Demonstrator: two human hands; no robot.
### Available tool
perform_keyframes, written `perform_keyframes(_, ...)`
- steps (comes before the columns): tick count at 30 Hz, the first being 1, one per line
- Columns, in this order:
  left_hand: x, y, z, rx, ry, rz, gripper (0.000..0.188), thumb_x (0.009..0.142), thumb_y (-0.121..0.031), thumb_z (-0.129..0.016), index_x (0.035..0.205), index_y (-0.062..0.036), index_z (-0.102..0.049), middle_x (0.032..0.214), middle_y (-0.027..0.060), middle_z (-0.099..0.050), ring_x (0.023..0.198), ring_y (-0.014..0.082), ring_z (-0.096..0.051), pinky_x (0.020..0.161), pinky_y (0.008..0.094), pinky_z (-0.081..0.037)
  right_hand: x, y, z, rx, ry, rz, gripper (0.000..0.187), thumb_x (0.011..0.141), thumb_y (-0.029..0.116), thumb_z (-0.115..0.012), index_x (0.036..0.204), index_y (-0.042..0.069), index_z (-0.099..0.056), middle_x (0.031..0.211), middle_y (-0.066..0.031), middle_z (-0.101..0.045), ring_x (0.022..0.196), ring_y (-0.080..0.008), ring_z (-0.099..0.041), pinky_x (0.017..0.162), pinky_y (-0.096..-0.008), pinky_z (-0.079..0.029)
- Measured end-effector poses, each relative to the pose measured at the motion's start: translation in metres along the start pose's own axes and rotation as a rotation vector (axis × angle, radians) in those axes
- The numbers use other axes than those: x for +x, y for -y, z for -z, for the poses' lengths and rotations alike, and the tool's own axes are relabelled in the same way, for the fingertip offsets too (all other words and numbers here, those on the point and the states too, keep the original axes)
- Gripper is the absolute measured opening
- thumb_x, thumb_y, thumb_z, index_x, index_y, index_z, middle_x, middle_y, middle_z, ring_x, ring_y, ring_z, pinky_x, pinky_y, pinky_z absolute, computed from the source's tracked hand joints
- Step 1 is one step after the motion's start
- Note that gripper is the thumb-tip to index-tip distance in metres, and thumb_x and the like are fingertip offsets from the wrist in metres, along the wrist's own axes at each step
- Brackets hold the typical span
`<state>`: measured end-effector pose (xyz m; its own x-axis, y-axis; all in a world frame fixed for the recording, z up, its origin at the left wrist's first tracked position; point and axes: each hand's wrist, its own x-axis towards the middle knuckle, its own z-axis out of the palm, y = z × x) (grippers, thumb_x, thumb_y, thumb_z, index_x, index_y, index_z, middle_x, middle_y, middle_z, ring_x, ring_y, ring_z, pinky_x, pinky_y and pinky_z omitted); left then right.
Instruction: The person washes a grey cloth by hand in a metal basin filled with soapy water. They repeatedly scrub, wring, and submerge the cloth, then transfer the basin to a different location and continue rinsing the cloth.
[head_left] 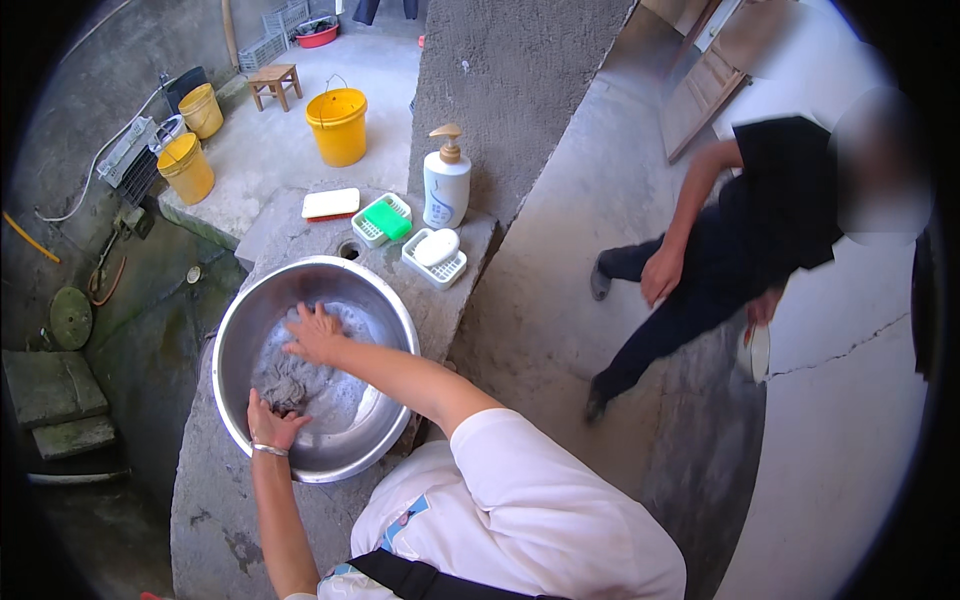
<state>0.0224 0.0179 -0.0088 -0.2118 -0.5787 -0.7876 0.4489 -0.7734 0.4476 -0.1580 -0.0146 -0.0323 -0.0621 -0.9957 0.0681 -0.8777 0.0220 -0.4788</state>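
A wide metal basin [398, 330] holds sudsy water and a wet, bunched grey cloth [284, 388]. Over the foam in its far half, my right hand [316, 334] is spread with fingers apart and nothing in its grasp. My left hand [276, 424], with a silver bangle at the wrist, is low inside the near left wall. Its thumb stretches away from the fingers, which rest against the near edge of the cloth. Part of the cloth lies under the water.
On the concrete ledge [215, 510] beyond the basin stand a white pump bottle [447, 188], a scrubbing brush [331, 204], and soap dishes with green soap [387, 220] and white soap [437, 247]. Yellow buckets [337, 127] and a stool [274, 83] are farther back. A person [745, 210] walks at right carrying a bowl.
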Motion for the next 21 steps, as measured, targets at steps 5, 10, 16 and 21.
perform_keyframes(5,0.012,-0.004,0.001,-0.155,0.281,0.102,0.077,0.086,-0.057,-0.032,0.140,-0.0107,-0.002,0.143,0.0188,-0.014,0.131,0.0401,-0.013,0.098,0.0658,-0.006,-0.019,0.042,-0.017,0.387,0.355,-0.031,0.033,0.073,0.033,-0.055,0.097,0.011,-0.061,0.117,-0.0189,-0.041,0.104,-0.0399,-0.042,0.084,-0.0517,-0.039)
perform_keyframes(10,0.027,-0.001,0.028,-0.238,1.005,0.016,0.057,0.086,-0.055,-0.035,0.113,-0.0051,-0.044,0.115,0.0156,-0.047,0.109,0.0308,-0.045,0.087,0.0447,-0.039,-0.068,0.103,0.040,0.593,0.092,0.196,0.026,0.066,0.029,-0.058,0.080,0.007,-0.062,0.109,-0.0177,-0.045,0.100,-0.0364,-0.046,0.083,-0.0459,-0.040)
perform_keyframes(16,0.008,0.015,0.009,-0.199,0.445,-0.140,0.040,0.086,-0.046,-0.042,0.098,-0.0077,-0.049,0.100,0.0111,-0.052,0.092,0.0243,-0.051,0.074,0.0381,-0.043,-0.079,0.121,0.051,0.484,-0.242,0.341,0.020,0.067,0.027,-0.062,0.070,0.008,-0.060,0.092,-0.0148,-0.053,0.085,-0.0316,-0.055,0.070,-0.0413,-0.044)
perform_keyframes(21,-0.004,0.020,-0.030,-0.085,0.041,-0.223,0.029,0.085,-0.038,-0.047,0.087,-0.0085,-0.049,0.089,0.0090,-0.053,0.075,0.0212,-0.055,0.060,0.0347,-0.046,-0.037,0.107,0.035,0.456,-0.237,0.307,0.018,0.077,0.024,-0.056,0.070,0.008,-0.060,0.077,-0.0131,-0.058,0.066,-0.0314,-0.057,0.055,-0.0376,-0.046)
